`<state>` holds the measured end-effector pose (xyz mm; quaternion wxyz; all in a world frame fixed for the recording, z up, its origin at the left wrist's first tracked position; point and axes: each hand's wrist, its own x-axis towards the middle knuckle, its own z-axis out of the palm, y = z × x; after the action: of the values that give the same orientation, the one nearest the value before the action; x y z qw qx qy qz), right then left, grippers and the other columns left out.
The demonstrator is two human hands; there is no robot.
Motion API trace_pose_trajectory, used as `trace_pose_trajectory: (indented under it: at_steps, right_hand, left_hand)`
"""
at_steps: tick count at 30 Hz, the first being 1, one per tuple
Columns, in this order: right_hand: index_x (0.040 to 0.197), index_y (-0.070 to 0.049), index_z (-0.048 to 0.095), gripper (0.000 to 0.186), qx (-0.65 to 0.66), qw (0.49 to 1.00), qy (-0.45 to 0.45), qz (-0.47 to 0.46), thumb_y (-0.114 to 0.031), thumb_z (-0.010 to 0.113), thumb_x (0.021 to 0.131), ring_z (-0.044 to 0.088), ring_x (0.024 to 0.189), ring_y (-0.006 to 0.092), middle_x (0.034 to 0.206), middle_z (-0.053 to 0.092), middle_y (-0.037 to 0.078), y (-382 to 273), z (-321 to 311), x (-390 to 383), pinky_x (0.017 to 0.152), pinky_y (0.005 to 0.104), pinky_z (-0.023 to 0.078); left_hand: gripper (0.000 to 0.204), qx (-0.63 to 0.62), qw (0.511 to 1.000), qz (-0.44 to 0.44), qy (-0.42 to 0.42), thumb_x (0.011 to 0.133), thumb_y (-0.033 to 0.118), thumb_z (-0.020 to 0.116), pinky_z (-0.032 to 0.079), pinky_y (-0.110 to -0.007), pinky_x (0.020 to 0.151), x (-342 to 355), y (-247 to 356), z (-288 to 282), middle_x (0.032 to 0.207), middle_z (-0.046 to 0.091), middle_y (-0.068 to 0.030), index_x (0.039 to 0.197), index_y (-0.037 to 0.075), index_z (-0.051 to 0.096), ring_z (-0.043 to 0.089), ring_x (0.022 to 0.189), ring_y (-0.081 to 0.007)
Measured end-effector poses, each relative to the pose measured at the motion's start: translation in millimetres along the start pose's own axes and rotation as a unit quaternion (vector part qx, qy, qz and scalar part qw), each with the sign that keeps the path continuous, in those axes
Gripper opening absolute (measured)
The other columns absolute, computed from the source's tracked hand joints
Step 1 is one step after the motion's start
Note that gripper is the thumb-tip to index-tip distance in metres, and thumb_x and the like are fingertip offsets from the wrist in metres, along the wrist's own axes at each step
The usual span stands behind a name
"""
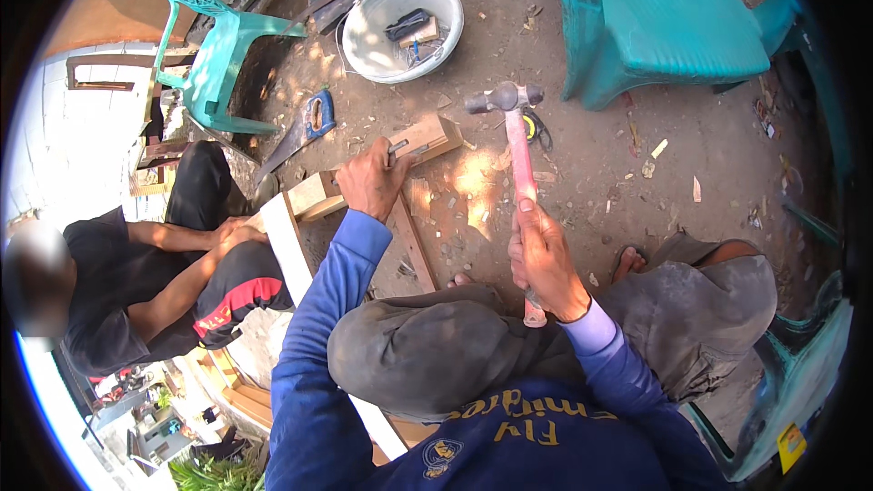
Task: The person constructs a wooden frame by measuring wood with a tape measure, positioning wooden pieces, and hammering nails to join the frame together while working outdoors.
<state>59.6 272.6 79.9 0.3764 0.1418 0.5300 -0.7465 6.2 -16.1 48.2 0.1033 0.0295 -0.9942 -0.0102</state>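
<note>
Right hand (544, 259) holds hammer (522, 156) — left hand (371, 178) (over timber (431, 138)).

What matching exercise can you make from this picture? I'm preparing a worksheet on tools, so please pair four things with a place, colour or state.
Column one:
1. Hammer
2. Handsaw
3. Basin
4. Wooden beam

Column two:
A. Pale and round, with a black object inside
B. At the left hand
C. Gripped in the right hand
D. Blue-handled

Right pairs: 1-C, 2-D, 3-A, 4-B.
</note>
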Motion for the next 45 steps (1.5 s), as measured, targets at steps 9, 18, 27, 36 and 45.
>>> trace_pose_trajectory:
  at_steps: [9,18,27,36,45]
  right_hand:
    - [0.097,-0.01,0.051,0.039,-0.004,0.996,-0.084,0.022,-0.046,0.044,0.11,0.038,0.044,0.0025,0.06,0.041,-0.007,-16,11,-2,0.04,0.0235,0.034]
    - [0.091,-0.014,0.044,0.04,0.156,0.985,0.068,-0.029,-0.05,0.042,0.11,0.033,0.043,0.0045,0.058,0.034,-0.007,-22,22,-6,0.041,0.0253,0.031]
    - [0.101,-0.007,0.052,0.039,-0.189,0.966,0.122,-0.126,-0.045,0.049,0.108,0.054,0.045,0.0191,0.056,0.05,0.005,8,-31,66,0.05,0.0375,0.05]
    - [0.129,-0.009,0.057,0.044,-0.616,0.748,0.197,-0.147,-0.032,0.07,0.093,0.063,0.108,0.0446,0.113,0.065,0.025,100,-39,135,0.09,0.0526,0.05]
    - [0.153,-0.018,0.041,0.086,-0.708,0.657,0.192,-0.176,-0.025,0.083,0.079,0.046,0.138,0.0403,0.153,0.042,0.02,21,-97,227,0.11,0.0524,0.042]
  left_hand:
    - [0.05,-0.023,0.999,-0.034,0.008,0.072,0.048,0.088,0.044,-0.044,0.051,2,6,-1,0.058,0.061,-0.0092,0.07,0.01,0.056,0.062,0.054,-0.0337]
    - [0.05,-0.031,0.999,-0.029,0.016,0.071,0.051,0.087,0.044,-0.043,0.05,-2,6,4,0.058,0.061,-0.0077,0.068,0.011,0.057,0.063,0.054,-0.0319]
    - [0.042,-0.053,0.998,-0.023,0.031,0.072,0.046,0.086,0.049,-0.045,0.056,5,3,0,0.063,0.065,-0.0095,0.075,0.012,0.061,0.066,0.059,-0.0339]
    - [0.04,-0.091,0.989,-0.076,-0.086,0.07,0.038,0.087,0.052,-0.048,0.078,-3,5,-15,0.078,0.07,-0.0111,0.091,0.011,0.067,0.07,0.077,-0.0334]
    - [0.073,-0.286,0.956,-0.045,-0.048,0.071,0.02,0.09,0.047,-0.047,0.109,-95,-35,-132,0.143,0.058,-0.021,0.137,0.004,0.061,0.055,0.133,-0.0393]
